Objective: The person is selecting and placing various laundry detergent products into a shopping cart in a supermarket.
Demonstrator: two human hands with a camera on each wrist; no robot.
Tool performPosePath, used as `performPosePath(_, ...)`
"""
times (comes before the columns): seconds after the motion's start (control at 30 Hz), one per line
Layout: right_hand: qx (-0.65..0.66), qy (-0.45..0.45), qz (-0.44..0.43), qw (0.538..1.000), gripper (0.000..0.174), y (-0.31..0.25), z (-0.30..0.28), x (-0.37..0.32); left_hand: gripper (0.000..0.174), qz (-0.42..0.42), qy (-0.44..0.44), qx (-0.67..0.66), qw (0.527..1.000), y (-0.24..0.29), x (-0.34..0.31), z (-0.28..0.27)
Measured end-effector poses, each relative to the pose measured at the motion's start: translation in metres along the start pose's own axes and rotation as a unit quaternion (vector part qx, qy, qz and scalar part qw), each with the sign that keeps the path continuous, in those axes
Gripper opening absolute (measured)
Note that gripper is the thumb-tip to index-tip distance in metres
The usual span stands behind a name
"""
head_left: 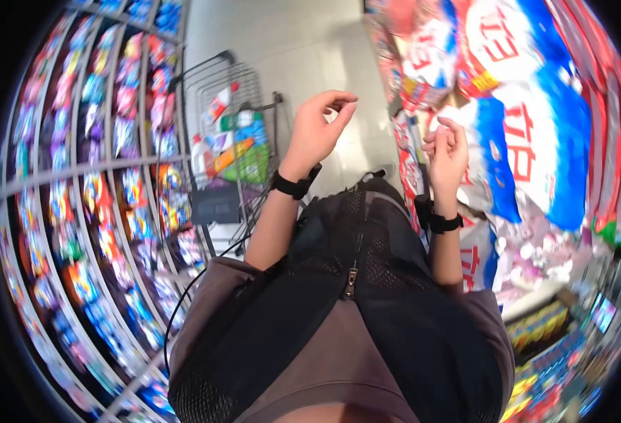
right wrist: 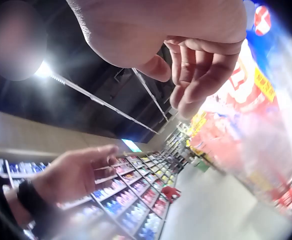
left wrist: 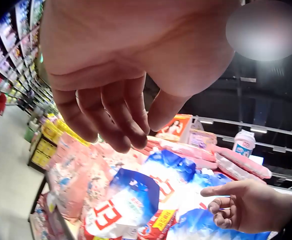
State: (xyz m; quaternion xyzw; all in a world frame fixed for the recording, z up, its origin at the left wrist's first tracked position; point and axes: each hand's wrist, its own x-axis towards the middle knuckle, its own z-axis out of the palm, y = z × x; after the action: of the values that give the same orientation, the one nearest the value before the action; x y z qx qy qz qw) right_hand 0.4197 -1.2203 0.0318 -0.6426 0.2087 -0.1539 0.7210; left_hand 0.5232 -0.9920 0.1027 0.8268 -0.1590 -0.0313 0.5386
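My left hand (head_left: 317, 134) is raised in front of the body, fingers loosely bent, with nothing in it. To its left stands a wire shopping cart (head_left: 260, 88) holding a red-capped white bottle (head_left: 220, 103), a green pack (head_left: 253, 163) and other goods. My right hand (head_left: 449, 161) hovers beside a display of large white-and-blue bags (head_left: 529, 144) with red lettering, its fingers relaxed and holding nothing. In the left wrist view the bent left fingers (left wrist: 113, 117) hang above the bag display. Loosely curled right fingers (right wrist: 201, 70) overlap the bags in the right wrist view.
Shelving (head_left: 78, 169) packed with colourful packets runs along the left. Pale aisle floor (head_left: 310, 56) lies ahead between shelf and display. Pink bags (left wrist: 76, 175) and a white tub (left wrist: 244, 144) stand on the display. A red object (right wrist: 171, 194) is farther down the aisle.
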Motion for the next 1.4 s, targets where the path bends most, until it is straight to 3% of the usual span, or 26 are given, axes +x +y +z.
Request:
performPosePath(0.07,-0.018,-0.031,0.048,0.998,0.024,-0.005,0.029,-0.023,0.017,-0.067,0.043,0.027,0.996,-0.011,-0.05,-0.032)
performPosePath(0.17,-0.148,-0.15,0.004,0.978,0.019,0.012,0.072,-0.058,0.018,-0.125,0.112,0.035,0.985,-0.02,-0.128,-0.075)
performPosePath(0.2,-0.124,-0.175,-0.01,0.977,0.019,0.007,0.089,-0.061,0.02,-0.148,0.142,0.048,0.978,-0.024,-0.156,-0.087)
performPosePath(0.27,-0.287,-0.28,-0.126,0.907,0.022,0.014,0.117,-0.09,0.023,-0.173,0.185,0.074,0.965,-0.023,-0.196,-0.108)
performPosePath(0.33,-0.272,-0.352,-0.182,0.877,0.026,0.013,0.149,-0.117,0.024,-0.183,0.238,0.091,0.95,-0.017,-0.255,-0.141)
performPosePath(0.4,-0.293,-0.411,-0.225,0.833,0.028,0.018,0.175,-0.143,0.029,-0.298,0.288,0.185,0.891,-0.007,-0.338,-0.176)
performPosePath(0.43,-0.292,-0.43,-0.229,0.823,0.029,0.019,0.185,-0.149,0.032,-0.308,0.307,0.162,0.886,-0.007,-0.351,-0.183)
performPosePath(0.5,-0.286,-0.462,-0.241,0.804,0.029,0.024,0.2,-0.152,0.035,-0.344,0.332,0.324,0.816,-0.007,-0.428,-0.203)
performPosePath(0.53,-0.291,-0.483,-0.271,0.78,0.031,0.029,0.208,-0.154,0.039,-0.361,0.333,0.314,0.813,-0.003,-0.435,-0.204)
performPosePath(0.57,-0.295,-0.503,-0.3,0.755,0.033,0.036,0.217,-0.156,0.044,-0.396,0.331,0.394,0.761,-0.001,-0.463,-0.207)
performPosePath(0.6,-0.273,-0.555,-0.291,0.73,0.036,0.043,0.228,-0.162,0.05,-0.538,0.35,0.378,0.668,0.013,-0.5,-0.213)
performPosePath(0.67,-0.249,-0.589,-0.283,0.715,0.038,0.044,0.25,-0.167,0.058,-0.564,0.365,0.369,0.642,0.012,-0.53,-0.218)
performPosePath(0.7,-0.234,-0.617,-0.293,0.692,0.037,0.047,0.26,-0.17,0.062,-0.577,0.463,0.299,0.602,-0.002,-0.573,-0.201)
performPosePath(0.73,-0.22,-0.643,-0.301,0.669,0.037,0.049,0.269,-0.174,0.08,-0.543,0.446,0.366,0.61,-0.023,-0.598,-0.2)
performPosePath(0.8,-0.227,-0.671,-0.283,0.647,0.037,0.046,0.286,-0.18,0.089,-0.611,0.51,-0.052,0.604,-0.028,-0.595,-0.185)
performPosePath(0.83,-0.23,-0.698,-0.272,0.622,0.038,0.047,0.293,-0.181,0.089,-0.609,0.513,-0.053,0.603,-0.033,-0.58,-0.184)
performPosePath(0.87,-0.233,-0.723,-0.261,0.596,0.038,0.047,0.299,-0.179,0.081,-0.665,0.47,-0.042,0.58,-0.04,-0.558,-0.182)
performPosePath(0.9,-0.225,-0.73,-0.251,0.594,0.036,0.046,0.299,-0.178,0.074,-0.717,0.424,-0.031,0.553,-0.044,-0.542,-0.182)
performPosePath(0.93,-0.224,-0.731,-0.254,0.593,0.036,0.044,0.301,-0.176,0.063,-0.708,0.436,-0.009,0.555,-0.045,-0.535,-0.183)
performPosePath(1.0,-0.214,-0.768,-0.103,0.595,0.033,0.041,0.308,-0.17,0.066,-0.701,0.435,-0.059,0.562,-0.05,-0.544,-0.184)
performPosePath(1.13,-0.2,-0.776,-0.115,0.587,0.034,0.043,0.321,-0.162,0.066,-0.714,0.413,-0.045,0.564,-0.072,-0.532,-0.168)
performPosePath(1.2,-0.184,-0.804,-0.114,0.553,0.034,0.041,0.319,-0.167,0.079,-0.735,0.358,0.017,0.575,-0.06,-0.5,-0.165)
performPosePath(1.27,-0.181,-0.836,-0.094,0.509,0.039,0.057,0.315,-0.176,0.08,-0.709,0.353,0.122,0.598,-0.105,-0.512,-0.135)
performPosePath(1.33,-0.169,-0.877,-0.004,0.451,0.042,0.068,0.31,-0.195,0.076,-0.716,0.367,0.0,0.594,-0.067,-0.458,-0.148)
performPosePath(1.37,-0.174,-0.885,0.018,0.432,0.048,0.077,0.307,-0.206,0.076,-0.711,0.377,0.002,0.594,-0.071,-0.442,-0.149)
performPosePath(1.4,-0.168,-0.903,-0.025,0.394,0.053,0.082,0.304,-0.216,0.069,-0.701,0.393,-0.012,0.595,-0.071,-0.43,-0.147)
